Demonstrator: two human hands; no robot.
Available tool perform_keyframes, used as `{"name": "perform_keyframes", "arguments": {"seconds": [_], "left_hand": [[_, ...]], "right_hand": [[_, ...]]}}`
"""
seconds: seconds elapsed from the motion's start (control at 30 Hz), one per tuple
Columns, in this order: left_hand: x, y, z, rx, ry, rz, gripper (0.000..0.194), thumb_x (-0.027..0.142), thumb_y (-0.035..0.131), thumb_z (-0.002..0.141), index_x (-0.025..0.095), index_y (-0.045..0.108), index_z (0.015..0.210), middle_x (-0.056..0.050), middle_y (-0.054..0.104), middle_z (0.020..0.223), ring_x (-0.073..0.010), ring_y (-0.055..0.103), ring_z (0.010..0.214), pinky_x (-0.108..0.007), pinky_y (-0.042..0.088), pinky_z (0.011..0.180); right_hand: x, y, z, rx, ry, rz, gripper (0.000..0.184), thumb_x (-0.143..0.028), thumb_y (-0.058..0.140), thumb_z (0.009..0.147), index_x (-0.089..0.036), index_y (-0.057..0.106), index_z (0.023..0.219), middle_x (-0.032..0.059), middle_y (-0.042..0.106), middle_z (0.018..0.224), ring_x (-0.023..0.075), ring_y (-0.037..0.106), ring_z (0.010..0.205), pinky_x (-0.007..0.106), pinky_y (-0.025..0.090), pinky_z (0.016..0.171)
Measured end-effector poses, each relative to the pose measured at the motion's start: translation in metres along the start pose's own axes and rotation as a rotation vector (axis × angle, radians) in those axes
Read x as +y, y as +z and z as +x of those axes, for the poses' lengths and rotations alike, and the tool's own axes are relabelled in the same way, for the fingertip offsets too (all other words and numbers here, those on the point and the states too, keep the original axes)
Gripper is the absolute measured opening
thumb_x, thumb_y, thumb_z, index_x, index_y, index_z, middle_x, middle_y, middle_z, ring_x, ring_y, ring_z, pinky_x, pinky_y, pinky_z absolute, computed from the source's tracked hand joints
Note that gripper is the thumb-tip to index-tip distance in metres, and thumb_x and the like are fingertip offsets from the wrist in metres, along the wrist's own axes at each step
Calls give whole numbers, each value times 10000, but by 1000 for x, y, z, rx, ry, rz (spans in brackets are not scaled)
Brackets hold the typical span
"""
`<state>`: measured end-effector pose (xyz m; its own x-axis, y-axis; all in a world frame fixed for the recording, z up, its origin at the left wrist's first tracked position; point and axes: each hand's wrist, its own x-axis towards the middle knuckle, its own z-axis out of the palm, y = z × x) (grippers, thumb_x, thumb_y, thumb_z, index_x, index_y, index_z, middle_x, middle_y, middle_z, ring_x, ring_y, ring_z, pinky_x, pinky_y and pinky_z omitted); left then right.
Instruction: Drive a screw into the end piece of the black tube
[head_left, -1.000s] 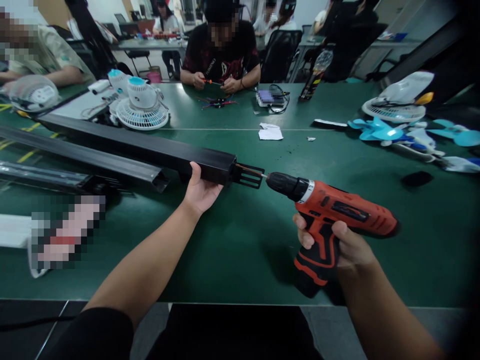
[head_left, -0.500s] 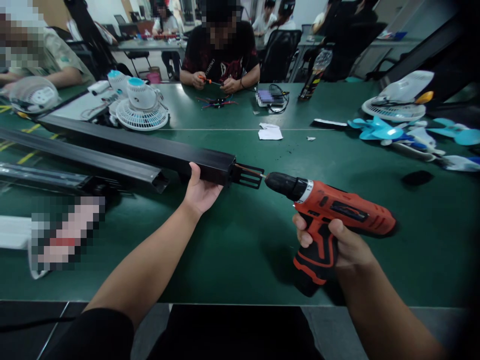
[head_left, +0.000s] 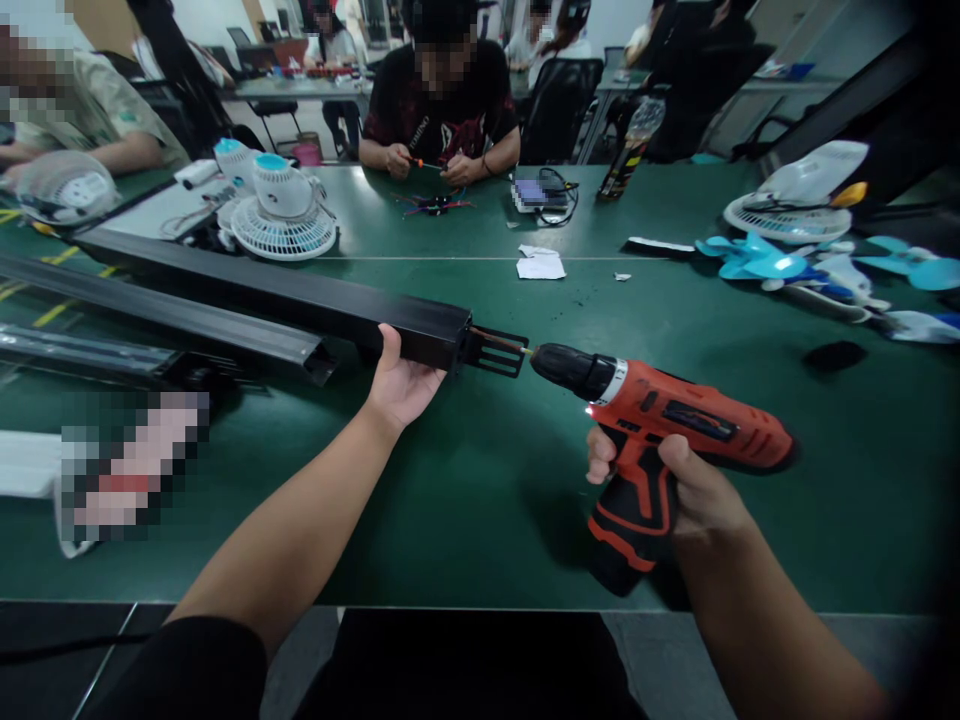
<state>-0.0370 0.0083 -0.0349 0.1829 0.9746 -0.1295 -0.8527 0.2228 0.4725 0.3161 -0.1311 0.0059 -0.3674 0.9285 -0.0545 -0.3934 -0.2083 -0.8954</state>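
My left hand (head_left: 399,380) grips the near end of a long black metal rail (head_left: 300,295) that lies slantwise across the green table (head_left: 465,480). A black bracket (head_left: 495,352) sticks out of that end. My right hand (head_left: 686,490) is closed round the handle of a red and black cordless drill (head_left: 667,425), held level. The drill's bit reaches into the bracket, and a small light glows under its chuck. My forefinger rests on the trigger.
Two more black rails (head_left: 165,330) lie to the left. White fans (head_left: 283,215) and blue fan blades (head_left: 780,265) stand at the back left and right. Paper scraps (head_left: 540,265) lie mid-table. A person (head_left: 442,100) sits opposite working on wires; another person's arm (head_left: 112,150) is far left.
The drill's small work light has come on below the chuck. Both hands, the drill and the rail stay almost where they were.
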Motion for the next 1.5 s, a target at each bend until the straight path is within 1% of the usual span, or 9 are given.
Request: {"name": "perform_keyframes", "arguments": {"seconds": [0.23, 0.33, 0.53, 0.77, 0.93, 1.07, 1.17, 1.27, 1.5], "left_hand": [[-1, 5, -2, 22, 13, 28, 868, 808, 665, 1231, 185, 655, 1835, -167, 876, 1624, -352, 773, 1672, -421, 692, 1355], [-1, 9, -3, 45, 23, 45, 921, 830, 707, 1202, 174, 638, 1844, -189, 821, 1714, -367, 731, 1720, -439, 659, 1400], [-2, 14, -5, 44, 25, 51, 918, 840, 698, 1201, 210, 622, 1864, -169, 841, 1685, -358, 734, 1716, -449, 661, 1404], [-1, 14, -5, 59, 18, 35, 887, 826, 661, 1223, 206, 623, 1856, -171, 856, 1656, -356, 735, 1718, -465, 649, 1423], [1, 10, -4, 27, -20, -40, 856, 779, 664, 1240, 236, 576, 1896, -158, 878, 1615, -354, 789, 1658, -458, 684, 1385], [1, 10, -5, 34, -12, -38, 849, 780, 658, 1243, 234, 585, 1889, -154, 887, 1592, -345, 784, 1663, -450, 671, 1400], [-1, 13, -5, 55, 5, -1, 855, 800, 659, 1235, 217, 617, 1861, -157, 879, 1612, -340, 772, 1677, -440, 652, 1418], [-2, 15, -5, 63, 16, 27, 885, 824, 672, 1220, 204, 626, 1849, -167, 867, 1638, -344, 761, 1688, -441, 646, 1422], [-1, 11, -4, 41, 19, 20, 876, 822, 623, 1241, 203, 615, 1861, -158, 880, 1609, -343, 771, 1677, -436, 670, 1397]], "right_hand": [[2, 0, -4, 13, -9, 44, 624, -683, 1090, 972, -258, 878, 1376, 66, 854, 1100, 204, 876, 809, 342, 823, 868], [4, -3, -7, -15, 10, 55, 628, -705, 1069, 978, -259, 864, 1369, 84, 841, 1142, 213, 844, 810, 337, 805, 750], [1, 1, -4, -79, 38, 31, 603, -735, 1045, 981, -240, 875, 1280, 38, 747, 909, 167, 645, 683, 250, 606, 534], [-4, 10, 2, -23, -37, 42, 465, -530, 1068, 939, -217, 872, 1222, 70, 777, 1034, 118, 529, 635, 275, 603, 560], [-4, 14, 0, -18, -64, 102, 533, -471, 1056, 890, -236, 860, 1327, 73, 790, 1011, 135, 521, 612, 284, 572, 513], [-4, 7, -3, -80, -61, 93, 605, -646, 1040, 965, -242, 887, 1388, 45, 774, 844, 167, 561, 599, 257, 559, 467], [-3, -2, -2, -98, -44, 94, 785, -799, 1041, 959, -261, 875, 1506, 137, 933, 1087, 202, 732, 719, 259, 693, 573], [-3, -5, -1, -77, -55, 96, 862, -909, 1022, 911, -291, 885, 1497, 143, 972, 1193, 207, 813, 749, 245, 700, 577], [-4, 13, 1, -7, -20, -1, 885, -1007, 878, 962, -247, 921, 1415, -2, 701, 634, 175, 533, 476, 310, 547, 456]]}}
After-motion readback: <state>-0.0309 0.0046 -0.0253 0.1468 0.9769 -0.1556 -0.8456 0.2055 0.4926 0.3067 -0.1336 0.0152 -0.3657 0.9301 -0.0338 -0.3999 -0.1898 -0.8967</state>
